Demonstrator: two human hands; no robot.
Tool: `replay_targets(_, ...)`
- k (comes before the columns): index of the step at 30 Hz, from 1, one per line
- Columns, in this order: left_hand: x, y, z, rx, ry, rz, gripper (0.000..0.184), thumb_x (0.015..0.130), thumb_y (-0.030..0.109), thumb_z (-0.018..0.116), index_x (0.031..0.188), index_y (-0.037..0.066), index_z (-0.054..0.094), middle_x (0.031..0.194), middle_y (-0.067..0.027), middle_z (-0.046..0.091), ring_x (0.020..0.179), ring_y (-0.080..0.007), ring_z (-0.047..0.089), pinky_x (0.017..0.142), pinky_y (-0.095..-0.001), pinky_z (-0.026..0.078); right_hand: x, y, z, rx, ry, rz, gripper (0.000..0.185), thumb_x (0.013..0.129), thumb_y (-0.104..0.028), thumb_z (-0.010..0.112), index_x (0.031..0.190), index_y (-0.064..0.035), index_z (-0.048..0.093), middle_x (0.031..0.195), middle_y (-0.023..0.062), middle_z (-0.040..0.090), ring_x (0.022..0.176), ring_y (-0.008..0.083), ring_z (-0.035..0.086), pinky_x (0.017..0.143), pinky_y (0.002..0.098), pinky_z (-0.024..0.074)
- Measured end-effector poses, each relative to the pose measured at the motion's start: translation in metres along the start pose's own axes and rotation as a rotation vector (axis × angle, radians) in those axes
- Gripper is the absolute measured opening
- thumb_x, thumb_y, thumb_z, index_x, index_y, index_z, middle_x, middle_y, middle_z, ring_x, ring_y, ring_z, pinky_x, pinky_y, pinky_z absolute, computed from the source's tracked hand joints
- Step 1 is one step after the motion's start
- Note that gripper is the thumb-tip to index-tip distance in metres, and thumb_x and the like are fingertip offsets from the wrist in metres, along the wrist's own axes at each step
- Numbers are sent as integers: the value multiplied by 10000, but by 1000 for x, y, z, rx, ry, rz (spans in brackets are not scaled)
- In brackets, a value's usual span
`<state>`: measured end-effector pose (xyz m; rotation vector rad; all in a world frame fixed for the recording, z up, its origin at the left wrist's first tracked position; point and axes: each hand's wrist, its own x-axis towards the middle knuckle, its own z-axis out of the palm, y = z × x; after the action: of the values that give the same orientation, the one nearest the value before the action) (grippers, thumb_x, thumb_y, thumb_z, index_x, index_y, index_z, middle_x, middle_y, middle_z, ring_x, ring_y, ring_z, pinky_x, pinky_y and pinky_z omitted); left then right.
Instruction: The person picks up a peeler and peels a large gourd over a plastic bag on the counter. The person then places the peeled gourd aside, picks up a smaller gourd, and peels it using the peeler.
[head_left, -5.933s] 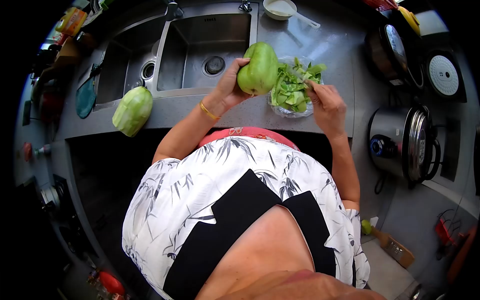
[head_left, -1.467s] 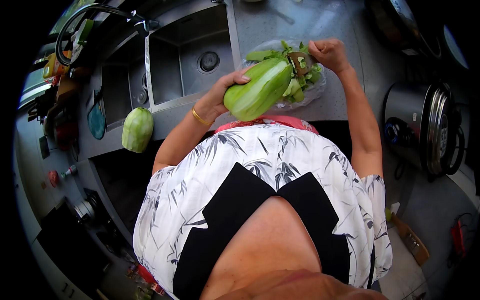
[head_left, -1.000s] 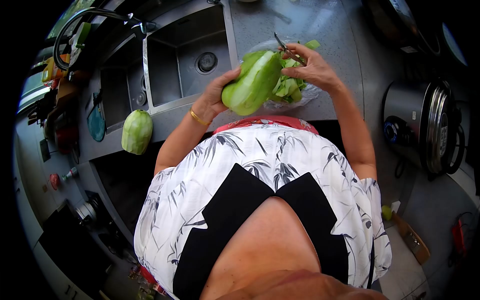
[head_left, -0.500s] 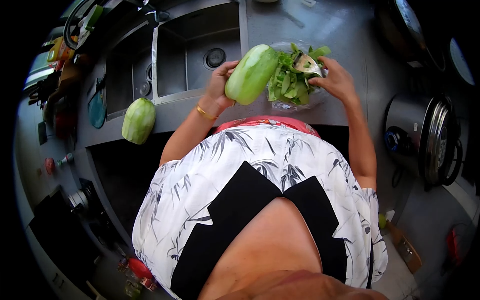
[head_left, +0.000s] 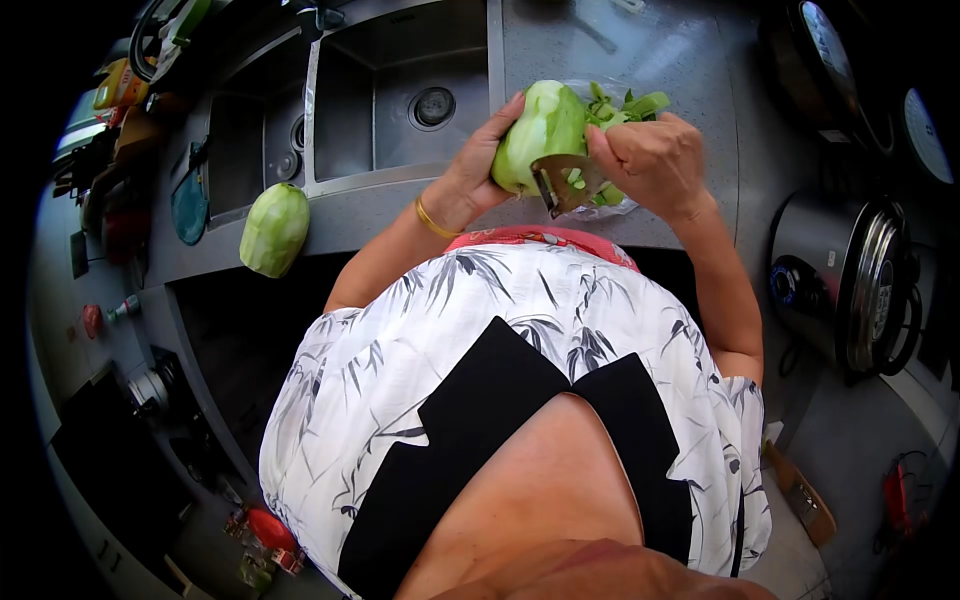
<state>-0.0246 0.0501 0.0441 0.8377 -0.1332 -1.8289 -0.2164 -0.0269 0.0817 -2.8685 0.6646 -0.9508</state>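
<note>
My left hand point(head_left: 478, 160) is wrapped round the side of a pale green gourd point(head_left: 540, 130), which is tilted above the counter edge. Closed on the handle of a metal peeler point(head_left: 568, 180), my right hand point(head_left: 660, 165) brings its wide blade against the gourd's lower right side. Bits of green peel cling to the blade. Behind the peeler, green peelings point(head_left: 640, 104) lie on a clear plastic bag point(head_left: 625, 208), partly hidden by the hand and gourd. A second gourd point(head_left: 275, 230), with its skin stripped in streaks, rests on the counter's front edge at left.
A double steel sink point(head_left: 400, 75) is set into the grey counter point(head_left: 690, 60) beyond my left hand. At right stands an electric pressure cooker point(head_left: 840, 280). A teal flat object point(head_left: 191, 208) lies left of the sink.
The peeler has moved left and down from over the peelings onto the gourd. The gourd has turned more upright and shifted right, and my left hand has risen along its side.
</note>
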Motion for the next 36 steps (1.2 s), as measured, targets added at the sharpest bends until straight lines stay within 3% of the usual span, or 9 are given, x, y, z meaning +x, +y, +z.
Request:
replay_targets(4,-6,0,12,30,112,50,478,910,449,528,1207,74,540,1155,-96,612,1051,-217,598,929,-402,476,8,-6,4,-56,10,-74,427,830,-208,627,463,-138,421,410,-3,449,354,168,428,450,314,333)
replay_targets(10,-2,-5,2,-79,107,11,459,894,417,564,1212,88,533,1169,-98,599,1063,-233,583,934,-426,463,10,-7,11,-79,13,-114,414,817,-202,630,461,-138,430,408,1,462,359,165,443,457,307,346)
replay_targets(16,1,-9,4,-22,148,120,491,893,411,566,1240,73,488,1172,-115,587,1077,-238,576,947,-409,457,5,5,19,-37,55,-90,415,798,-174,633,450,-134,411,407,9,458,357,166,440,447,308,342)
replay_targets(22,-1,-7,9,30,152,103,441,895,384,571,1215,84,527,1148,-90,606,1059,-224,584,940,-398,462,2,19,22,36,85,-89,397,783,-148,628,451,-123,411,413,20,455,357,180,438,440,314,350)
replay_targets(31,1,4,-1,68,-32,-90,400,899,351,571,1168,55,553,1025,-85,650,828,-168,657,707,-344,568,-2,55,40,186,39,-97,403,799,-194,611,448,-127,424,424,44,451,380,229,473,445,329,387)
replay_targets(36,3,14,-11,132,-193,-188,515,890,354,582,1262,15,467,1126,-143,613,952,-210,650,807,-373,558,-4,71,45,255,66,-83,411,808,-191,601,446,-102,427,427,70,439,393,257,482,424,340,390)
